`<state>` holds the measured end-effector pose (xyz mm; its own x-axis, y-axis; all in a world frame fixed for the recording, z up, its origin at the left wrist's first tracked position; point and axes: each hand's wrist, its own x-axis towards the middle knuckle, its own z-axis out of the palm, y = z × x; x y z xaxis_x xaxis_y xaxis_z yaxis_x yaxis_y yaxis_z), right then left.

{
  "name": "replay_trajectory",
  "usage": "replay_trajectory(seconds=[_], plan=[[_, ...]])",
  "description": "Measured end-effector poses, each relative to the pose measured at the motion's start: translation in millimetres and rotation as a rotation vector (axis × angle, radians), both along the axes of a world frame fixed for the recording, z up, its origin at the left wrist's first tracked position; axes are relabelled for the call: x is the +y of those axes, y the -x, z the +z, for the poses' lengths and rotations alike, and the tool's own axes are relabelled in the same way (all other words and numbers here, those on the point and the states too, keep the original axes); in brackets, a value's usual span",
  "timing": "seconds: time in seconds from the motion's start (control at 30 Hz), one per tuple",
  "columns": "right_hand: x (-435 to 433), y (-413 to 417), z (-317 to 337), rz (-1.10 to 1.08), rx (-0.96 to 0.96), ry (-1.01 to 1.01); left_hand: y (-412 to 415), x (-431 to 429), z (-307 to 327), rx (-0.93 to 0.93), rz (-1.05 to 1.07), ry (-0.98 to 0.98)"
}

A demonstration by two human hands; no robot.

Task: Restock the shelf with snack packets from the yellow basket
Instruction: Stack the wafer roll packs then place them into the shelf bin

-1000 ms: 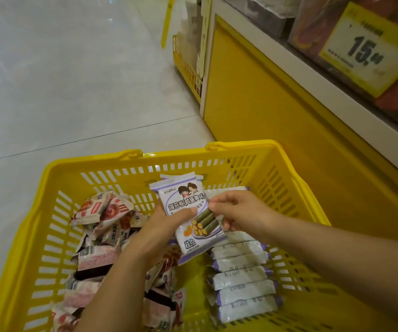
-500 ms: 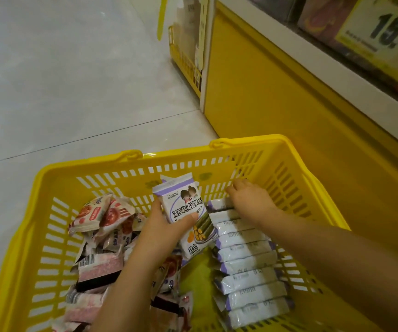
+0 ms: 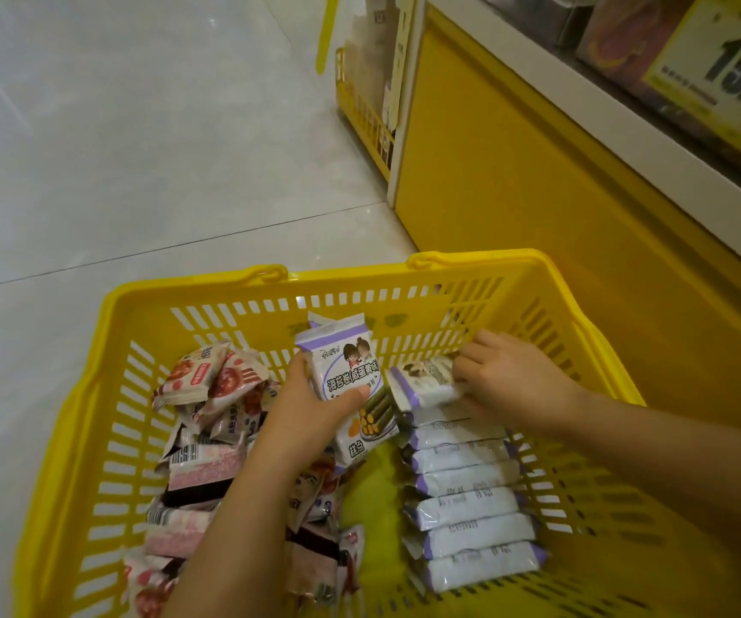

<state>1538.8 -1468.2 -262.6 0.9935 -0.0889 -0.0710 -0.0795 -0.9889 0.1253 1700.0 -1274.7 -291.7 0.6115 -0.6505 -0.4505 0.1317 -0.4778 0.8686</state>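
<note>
The left hand (image 3: 315, 410) grips a packet (image 3: 347, 372) upright near the far wall of the basket (image 3: 471, 257), with the thumb curled across the front and the fingers behind. A corner shows behind it, maybe of one more packet, but we cannot tell. The right hand (image 3: 518, 381) pinches the end of the next packet (image 3: 422, 386), which is tilted up at the far end of the row (image 3: 467, 506) along the right wall. A red pile (image 3: 208, 394) fills the left side. The shelf (image 3: 583, 127) runs above, at right.

We judge these packets to be light and soft, with slippery film and probably a brittle filling. It is better to hold them by the flat sides or the sealed end, without squeezing.
</note>
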Motion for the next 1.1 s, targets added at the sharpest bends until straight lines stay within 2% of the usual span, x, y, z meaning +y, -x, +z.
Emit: replay_trajectory(seconds=[0.1, 0.17, 0.33, 0.43, 0.53, 0.67, 0.8, 1.0, 1.1], plan=[[14.8, 18.2, 6.7, 0.134, 0.213, -0.058, 0.2, 2.1, 1.7, 0.001, -0.012, -0.045], [16.4, 26.3, -2.4, 0.127, 0.352, -0.069, 1.9, 3.9, 1.8, 0.009, -0.034, -0.077], [16.9, 16.4, -13.4, -0.066, 0.295, -0.273, 8.1, 2.9, -1.8, 0.009, -0.096, -0.134], [19.4, -3.2, -22.5, -0.069, 0.486, -0.226, 9.8, -1.0, -1.8, -0.007, -0.121, -0.135], [19.5, -11.1, -29.5, -0.064, 0.512, -0.189, 9.0, -2.5, -3.3, -0.001, -0.125, -0.136], [12.9, -3.9, -3.8, -0.147, 0.379, -0.286, 7.0, -1.0, 3.8, 0.008, -0.139, -0.102], [13.7, 19.2, 62.4, -0.279, 0.168, -0.502, 13.2, -0.4, 34.5, 0.0, -0.178, 0.037], [45.3, 48.6, 179.8, -0.538, -0.366, -0.985, 53.6, -1.9, 117.3, -0.064, -0.162, 0.415], [65.4, 63.0, 220.0, -0.552, -0.6, -1.075, 78.4, -6.6, 178.1, -0.154, -0.107, 0.563]])
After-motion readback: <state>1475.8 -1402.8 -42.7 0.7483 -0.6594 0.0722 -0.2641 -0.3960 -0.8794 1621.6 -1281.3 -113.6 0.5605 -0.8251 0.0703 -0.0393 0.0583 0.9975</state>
